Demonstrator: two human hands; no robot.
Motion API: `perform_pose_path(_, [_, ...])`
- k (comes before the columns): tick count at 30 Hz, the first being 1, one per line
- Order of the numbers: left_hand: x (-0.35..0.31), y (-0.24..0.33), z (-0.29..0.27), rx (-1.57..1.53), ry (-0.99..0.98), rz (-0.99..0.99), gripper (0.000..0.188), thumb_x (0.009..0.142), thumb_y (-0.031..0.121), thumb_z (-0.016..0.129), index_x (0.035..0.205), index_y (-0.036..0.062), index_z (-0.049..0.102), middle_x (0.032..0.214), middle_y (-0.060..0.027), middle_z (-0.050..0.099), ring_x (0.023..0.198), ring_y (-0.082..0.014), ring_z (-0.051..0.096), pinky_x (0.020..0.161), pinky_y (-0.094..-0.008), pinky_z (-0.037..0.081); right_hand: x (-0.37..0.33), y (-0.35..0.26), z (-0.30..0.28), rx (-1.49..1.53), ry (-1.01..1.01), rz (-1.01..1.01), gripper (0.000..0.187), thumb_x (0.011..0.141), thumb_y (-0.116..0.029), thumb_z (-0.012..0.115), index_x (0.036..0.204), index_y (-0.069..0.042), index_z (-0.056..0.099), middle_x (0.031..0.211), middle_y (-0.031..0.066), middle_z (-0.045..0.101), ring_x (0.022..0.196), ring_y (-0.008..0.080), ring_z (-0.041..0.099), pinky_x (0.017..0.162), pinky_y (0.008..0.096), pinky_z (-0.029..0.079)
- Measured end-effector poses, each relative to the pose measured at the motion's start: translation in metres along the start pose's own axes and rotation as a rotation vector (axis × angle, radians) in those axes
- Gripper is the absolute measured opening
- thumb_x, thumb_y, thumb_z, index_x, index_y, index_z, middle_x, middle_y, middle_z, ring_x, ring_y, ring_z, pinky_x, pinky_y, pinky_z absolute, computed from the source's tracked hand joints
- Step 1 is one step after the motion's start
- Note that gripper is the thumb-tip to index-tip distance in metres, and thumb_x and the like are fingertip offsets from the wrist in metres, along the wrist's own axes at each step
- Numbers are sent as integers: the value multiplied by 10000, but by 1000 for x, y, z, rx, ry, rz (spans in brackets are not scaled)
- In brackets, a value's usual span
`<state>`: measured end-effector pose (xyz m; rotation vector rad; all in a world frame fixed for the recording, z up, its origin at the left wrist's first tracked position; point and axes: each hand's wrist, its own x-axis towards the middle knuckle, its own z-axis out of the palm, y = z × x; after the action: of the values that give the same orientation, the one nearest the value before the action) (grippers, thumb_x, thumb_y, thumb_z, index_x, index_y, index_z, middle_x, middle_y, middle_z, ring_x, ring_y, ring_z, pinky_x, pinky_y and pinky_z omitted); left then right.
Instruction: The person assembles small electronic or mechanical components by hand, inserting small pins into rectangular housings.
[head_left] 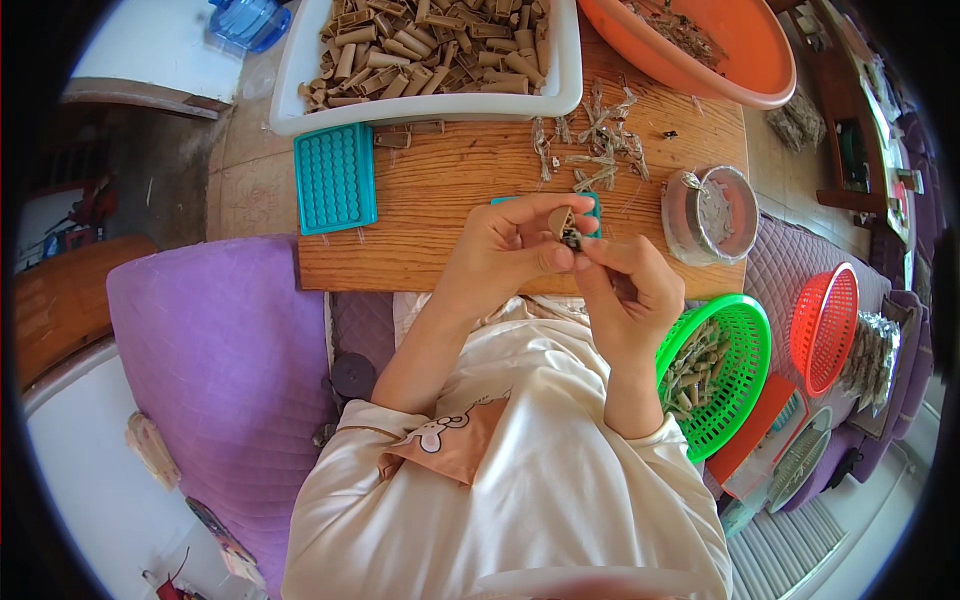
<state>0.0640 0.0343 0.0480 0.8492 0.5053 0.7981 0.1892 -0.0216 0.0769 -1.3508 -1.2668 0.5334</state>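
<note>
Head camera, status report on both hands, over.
Left hand pinching tan casing. Right hand at dark piece beside it. Teal tray partly hidden behind hands.

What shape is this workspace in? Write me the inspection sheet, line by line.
Surface: wooden table, partly covered.
Job's things: tan piece with a dark part; more tan pieces in the white bin.
Clutter: loose strand bundles on the table.
Grips: left grip holds the tan piece; right grip is at the dark part, closure unclear.
Cables: nothing seen, unless the strands are wire.
Surroundings: teal tray and purple cover left; orange basin, green basket and red basket right.
</note>
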Motion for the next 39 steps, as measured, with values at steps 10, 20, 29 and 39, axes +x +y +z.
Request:
perform_pose_path(10, [-11,2,19,-21,253,115,340,859,190,485,1148,23,422,1023,-118,559,887,-123,548,707,-224,472,-4,12,14,46,-49,42,93,751,50,555,837,15,557,771,55,523,621,97,489,513,187,399])
perform_pose_path(20, [-10,-2,24,-164,387,256,310,881,163,416,1152,17,385,1065,-139,516,964,-265,542,681,-275,539,-11,18,22,227,-45,223,125,761,78,524,853,1,486,728,29,503,579,63,471,492,183,393])
perform_pose_path(29, [-16,0,17,-475,312,135,294,880,179,423,1133,33,393,1045,-112,514,995,-231,523,761,-324,516,-5,12,17,241,-186,326,203,754,91,509,915,-5,432,827,57,537,599,69,492,508,188,405])
perform_pose_path(39, [-24,-1,4,-379,377,175,315,879,188,429,1143,18,393,1077,-118,513,999,-222,522,837,-332,466,1,19,26,121,-364,98,412,688,106,487,1062,-10,358,1056,120,492,770,190,591,688,283,479])
